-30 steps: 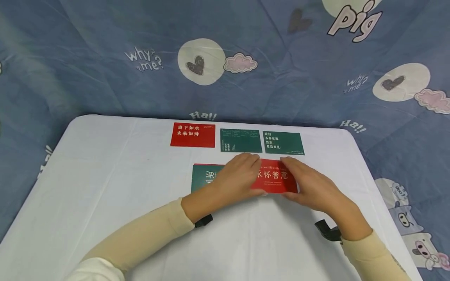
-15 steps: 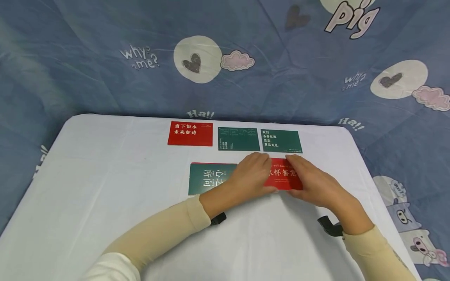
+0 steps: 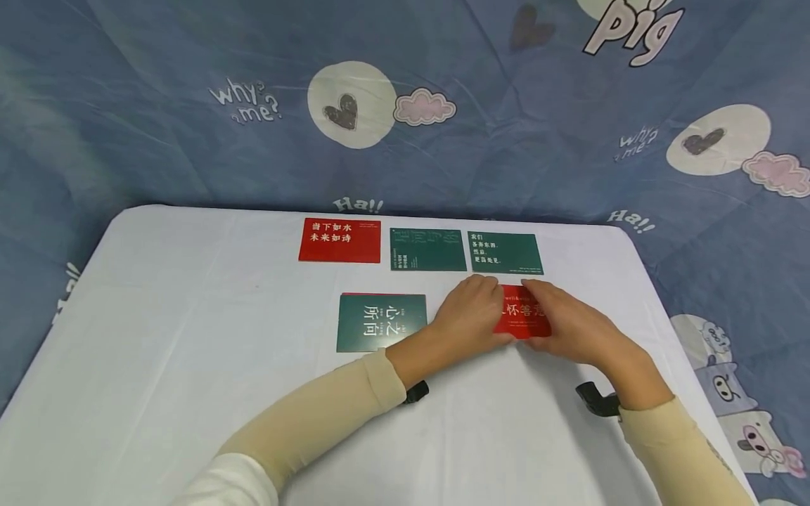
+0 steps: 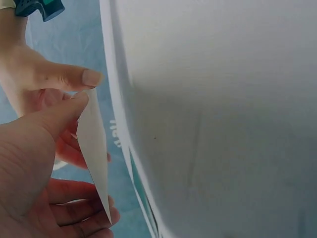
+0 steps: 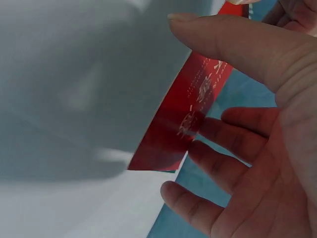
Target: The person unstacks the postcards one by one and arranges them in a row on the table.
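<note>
A red card (image 3: 522, 313) with white Chinese characters is held between both hands over the right middle of the table. My left hand (image 3: 468, 313) grips its left end, thumb on the near edge and fingers on the far edge. My right hand (image 3: 577, 329) spans the right end the same way. In the left wrist view, the pale underside of the card (image 4: 94, 144) shows between thumb and fingers. The right wrist view shows the red face (image 5: 181, 114), with fingertips at its far edge. Left of the hands, a green card (image 3: 380, 320) lies with a red edge showing behind it.
Along the back of the white table (image 3: 190, 316) lie a red card (image 3: 339, 249), a green card (image 3: 428, 256) and another green card (image 3: 506, 261) in a row. A blue patterned cloth (image 3: 493, 161) hangs behind. Black wrist straps show below both wrists.
Both hands have moved right with the red card, the left hand more, coming closer to the right. The green card at left is now mostly uncovered. The view has shifted slightly.
</note>
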Demonstrator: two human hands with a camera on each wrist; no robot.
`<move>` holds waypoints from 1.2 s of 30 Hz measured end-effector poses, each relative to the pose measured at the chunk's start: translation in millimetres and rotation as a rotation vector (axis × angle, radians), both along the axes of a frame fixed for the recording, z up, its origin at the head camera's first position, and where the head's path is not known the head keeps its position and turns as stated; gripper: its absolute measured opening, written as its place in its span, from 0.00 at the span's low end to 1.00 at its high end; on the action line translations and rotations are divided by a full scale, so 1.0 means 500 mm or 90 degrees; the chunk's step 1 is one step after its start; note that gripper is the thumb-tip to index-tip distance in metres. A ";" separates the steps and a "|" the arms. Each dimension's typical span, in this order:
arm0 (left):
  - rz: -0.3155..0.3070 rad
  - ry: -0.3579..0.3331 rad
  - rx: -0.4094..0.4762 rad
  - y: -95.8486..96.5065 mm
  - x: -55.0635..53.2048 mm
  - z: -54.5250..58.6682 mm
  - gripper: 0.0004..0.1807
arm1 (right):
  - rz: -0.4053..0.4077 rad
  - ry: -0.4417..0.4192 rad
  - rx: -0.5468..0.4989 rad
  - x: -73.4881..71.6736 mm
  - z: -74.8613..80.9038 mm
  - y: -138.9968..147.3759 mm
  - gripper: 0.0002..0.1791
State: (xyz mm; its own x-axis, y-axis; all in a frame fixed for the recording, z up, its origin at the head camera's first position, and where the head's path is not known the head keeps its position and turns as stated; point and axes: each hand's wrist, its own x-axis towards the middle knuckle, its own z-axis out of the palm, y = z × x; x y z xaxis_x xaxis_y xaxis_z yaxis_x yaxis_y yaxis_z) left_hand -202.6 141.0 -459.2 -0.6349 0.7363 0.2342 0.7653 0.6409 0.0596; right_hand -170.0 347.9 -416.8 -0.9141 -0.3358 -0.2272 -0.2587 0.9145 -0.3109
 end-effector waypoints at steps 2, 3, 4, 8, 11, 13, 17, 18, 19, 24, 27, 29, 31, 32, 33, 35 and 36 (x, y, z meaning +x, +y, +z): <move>0.009 -0.011 -0.007 0.007 -0.001 -0.005 0.37 | -0.003 -0.004 -0.001 -0.003 -0.002 0.004 0.53; 0.014 -0.017 -0.009 0.011 -0.001 -0.008 0.38 | -0.003 -0.005 0.001 -0.005 -0.004 0.005 0.52; 0.019 -0.022 -0.010 0.013 -0.001 -0.010 0.38 | -0.005 -0.008 0.003 -0.007 -0.006 0.007 0.52; 0.033 -0.053 -0.015 0.020 -0.005 -0.019 0.39 | -0.011 -0.020 0.012 -0.016 -0.015 0.009 0.52; 0.045 -0.069 -0.023 0.020 -0.009 -0.024 0.40 | -0.016 -0.030 0.017 -0.024 -0.023 0.007 0.54; 0.050 -0.076 -0.028 0.019 -0.011 -0.027 0.41 | -0.019 -0.036 0.019 -0.030 -0.029 0.005 0.54; 0.053 -0.081 -0.035 0.020 -0.016 -0.030 0.41 | -0.015 -0.043 0.017 -0.037 -0.035 0.005 0.55; 0.051 -0.082 -0.034 0.022 -0.017 -0.031 0.41 | -0.016 -0.046 0.018 -0.038 -0.036 0.006 0.55; 0.048 -0.082 -0.034 0.024 -0.018 -0.031 0.40 | -0.017 -0.048 0.017 -0.039 -0.036 0.007 0.55; 0.042 -0.078 -0.040 0.037 -0.023 -0.031 0.39 | -0.032 -0.062 0.008 -0.045 -0.036 0.014 0.56; 0.046 -0.077 -0.051 0.040 -0.023 -0.031 0.38 | -0.037 -0.072 0.003 -0.047 -0.038 0.016 0.57; 0.046 -0.083 -0.056 0.042 -0.024 -0.031 0.39 | -0.042 -0.077 0.001 -0.047 -0.039 0.017 0.57; 0.045 -0.088 -0.059 0.043 -0.024 -0.033 0.39 | -0.045 -0.079 -0.001 -0.047 -0.039 0.018 0.57; 0.045 -0.090 -0.063 0.044 -0.024 -0.034 0.40 | -0.045 -0.080 -0.003 -0.046 -0.039 0.017 0.57; 0.044 -0.090 -0.067 0.045 -0.024 -0.035 0.40 | -0.046 -0.080 -0.004 -0.046 -0.039 0.017 0.57; 0.042 -0.085 -0.073 0.047 -0.023 -0.038 0.41 | -0.049 -0.079 -0.006 -0.044 -0.039 0.017 0.56; 0.042 -0.082 -0.077 0.048 -0.023 -0.039 0.41 | -0.050 -0.078 -0.007 -0.044 -0.038 0.017 0.55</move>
